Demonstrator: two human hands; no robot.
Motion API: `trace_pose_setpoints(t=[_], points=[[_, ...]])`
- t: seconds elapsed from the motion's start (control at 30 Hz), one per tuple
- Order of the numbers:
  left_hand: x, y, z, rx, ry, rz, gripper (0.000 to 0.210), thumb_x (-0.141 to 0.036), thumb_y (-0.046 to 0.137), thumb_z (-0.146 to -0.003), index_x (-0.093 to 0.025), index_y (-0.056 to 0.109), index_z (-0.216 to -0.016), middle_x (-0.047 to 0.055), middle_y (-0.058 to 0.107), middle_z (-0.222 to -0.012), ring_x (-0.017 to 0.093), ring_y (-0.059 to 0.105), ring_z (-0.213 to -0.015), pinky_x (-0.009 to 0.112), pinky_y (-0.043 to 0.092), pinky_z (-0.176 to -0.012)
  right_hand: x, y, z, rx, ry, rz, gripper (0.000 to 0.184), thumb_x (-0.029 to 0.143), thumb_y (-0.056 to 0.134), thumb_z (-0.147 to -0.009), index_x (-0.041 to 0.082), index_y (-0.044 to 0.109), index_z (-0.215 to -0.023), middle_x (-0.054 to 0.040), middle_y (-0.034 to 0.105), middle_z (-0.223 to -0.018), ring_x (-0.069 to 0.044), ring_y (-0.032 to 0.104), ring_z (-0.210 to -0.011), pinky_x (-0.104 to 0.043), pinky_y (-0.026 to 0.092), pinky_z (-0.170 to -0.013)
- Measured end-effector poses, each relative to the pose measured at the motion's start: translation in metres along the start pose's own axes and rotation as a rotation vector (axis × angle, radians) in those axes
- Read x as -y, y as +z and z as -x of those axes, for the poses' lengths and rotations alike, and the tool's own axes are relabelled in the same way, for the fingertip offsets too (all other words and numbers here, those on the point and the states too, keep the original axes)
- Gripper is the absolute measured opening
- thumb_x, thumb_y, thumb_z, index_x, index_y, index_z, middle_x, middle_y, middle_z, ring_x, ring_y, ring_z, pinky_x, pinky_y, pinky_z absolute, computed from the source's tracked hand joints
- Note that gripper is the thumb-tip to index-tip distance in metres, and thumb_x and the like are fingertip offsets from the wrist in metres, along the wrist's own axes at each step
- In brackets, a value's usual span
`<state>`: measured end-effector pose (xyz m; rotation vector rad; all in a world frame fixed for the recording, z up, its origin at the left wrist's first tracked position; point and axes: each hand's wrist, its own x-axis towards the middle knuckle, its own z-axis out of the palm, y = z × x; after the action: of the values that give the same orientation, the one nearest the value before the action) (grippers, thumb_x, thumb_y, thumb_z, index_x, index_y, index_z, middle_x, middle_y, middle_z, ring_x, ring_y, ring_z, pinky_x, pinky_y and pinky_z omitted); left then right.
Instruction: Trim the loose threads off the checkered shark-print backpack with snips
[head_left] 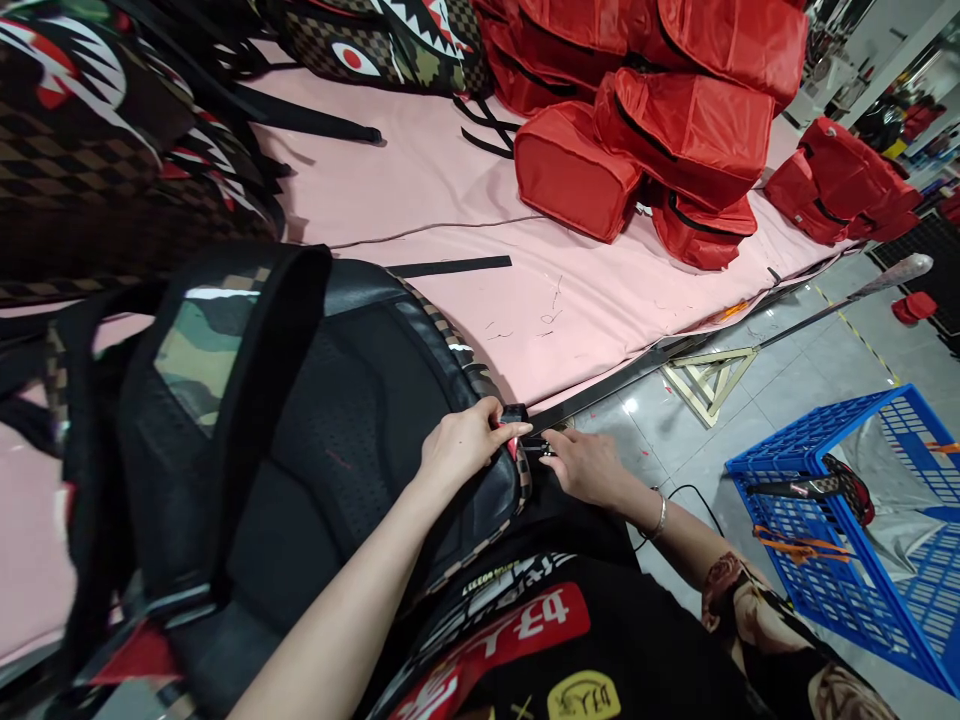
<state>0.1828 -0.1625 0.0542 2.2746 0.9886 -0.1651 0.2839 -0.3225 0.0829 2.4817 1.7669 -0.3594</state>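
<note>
A black backpack (337, 400) with checkered trim and a camouflage panel lies back panel up at the front of the table. At its right edge, my left hand (461, 440) is closed, with thumb and fingers pinching the edge by a short black tab (514, 412) and a bit of red. Just to the right, my right hand (589, 467) is closed around a small dark item (535, 446) with a metallic glint, pointed at that same edge. What kind of item it is, I cannot make out. The wide shoulder strap (262, 400) lies across the backpack, left of both hands.
Several red bags (682, 130) are piled at the back of the pink-covered table (420, 180). Shark-mouth patterned backpacks (82, 150) stand at the left. A loose black strap (457, 266) lies mid-table. On the floor at right are a blue plastic crate (817, 440) and a metal stand (705, 380).
</note>
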Motion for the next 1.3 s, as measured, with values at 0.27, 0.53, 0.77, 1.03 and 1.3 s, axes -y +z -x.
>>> trace_pose_setpoints(t=[0.27,0.53,0.77,1.03,1.3], points=[[0.0,0.001,0.0,-0.008,0.009,-0.005,0.042,-0.066,0.043,-0.079,-0.024,0.042,-0.077,-0.001,0.056,-0.056,0.023,0.059,-0.066,0.026,0.027,-0.053,-0.001,-0.004,-0.003,0.002,-0.06,0.047,0.023,0.037,0.039,-0.095,0.021,0.05,-0.107,-0.0019,0.064,-0.092,-0.02,0.063,-0.081,-0.029,0.038,-0.058],[-0.002,-0.001,0.001,0.006,0.003,0.004,0.041,-0.064,0.045,-0.08,-0.024,0.041,-0.077,-0.001,0.056,-0.055,0.023,0.06,-0.068,0.026,0.026,-0.052,0.0,-0.005,-0.004,0.006,-0.072,0.083,0.023,0.038,0.041,-0.094,0.021,0.049,-0.108,-0.002,0.063,-0.089,-0.022,0.063,-0.077,-0.029,0.04,-0.055],[-0.001,0.0,0.001,-0.005,0.011,-0.011,0.04,-0.064,0.045,-0.08,-0.024,0.042,-0.077,0.0,0.058,-0.056,0.024,0.06,-0.069,0.026,0.027,-0.052,0.001,-0.012,-0.01,0.04,-0.103,0.078,0.022,0.037,0.041,-0.094,0.02,0.049,-0.105,-0.0038,0.062,-0.089,-0.022,0.063,-0.076,-0.029,0.042,-0.059],[0.0,0.001,0.001,-0.006,0.027,-0.003,0.041,-0.064,0.043,-0.081,-0.024,0.045,-0.079,0.0,0.061,-0.059,0.024,0.062,-0.071,0.027,0.028,-0.052,0.013,-0.001,-0.001,0.025,0.017,0.035,0.024,0.035,0.033,-0.096,0.018,0.048,-0.106,-0.0067,0.062,-0.093,-0.022,0.063,-0.079,-0.031,0.043,-0.06],[0.002,0.001,0.0,0.012,0.013,0.059,0.042,-0.066,0.048,-0.078,-0.024,0.042,-0.078,-0.002,0.058,-0.055,0.024,0.062,-0.071,0.026,0.028,-0.053,0.02,0.0,0.002,0.006,0.064,-0.011,0.02,0.027,0.037,-0.093,0.017,0.05,-0.104,-0.0064,0.062,-0.093,-0.024,0.063,-0.079,-0.032,0.043,-0.06]])
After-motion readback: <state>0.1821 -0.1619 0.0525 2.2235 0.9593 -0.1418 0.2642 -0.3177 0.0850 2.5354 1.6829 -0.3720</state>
